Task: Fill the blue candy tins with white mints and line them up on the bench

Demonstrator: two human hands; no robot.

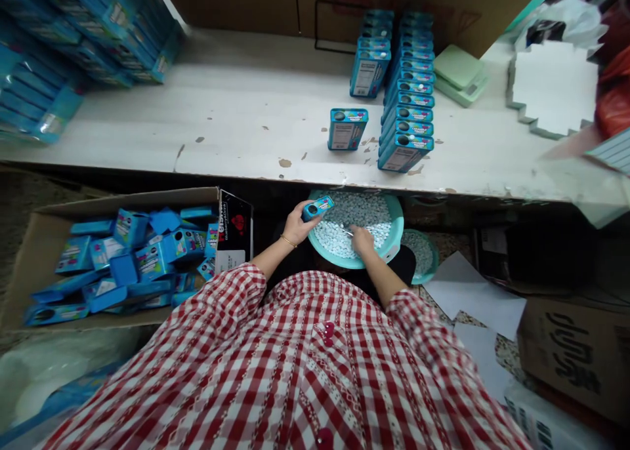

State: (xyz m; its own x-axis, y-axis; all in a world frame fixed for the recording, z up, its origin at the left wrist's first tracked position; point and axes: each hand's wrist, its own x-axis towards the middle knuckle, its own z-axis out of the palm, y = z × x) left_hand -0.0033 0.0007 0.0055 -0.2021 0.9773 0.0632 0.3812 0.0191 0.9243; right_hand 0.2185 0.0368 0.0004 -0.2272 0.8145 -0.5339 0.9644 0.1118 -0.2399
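left hand's (294, 227) pinching a blue box (317, 208), right hand's (363, 241) gripping a metal tool (348, 231) in pale pellets (333, 243); standing boxes (404, 159) say "CARAMELO", black panel (235, 227) reads "Blueberry&Drink"

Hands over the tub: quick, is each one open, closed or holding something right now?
Left hand: closed, holding a small blue box.
Right hand: closed on a thin metal tool, possibly a spoon, at the tub of pale pellets.
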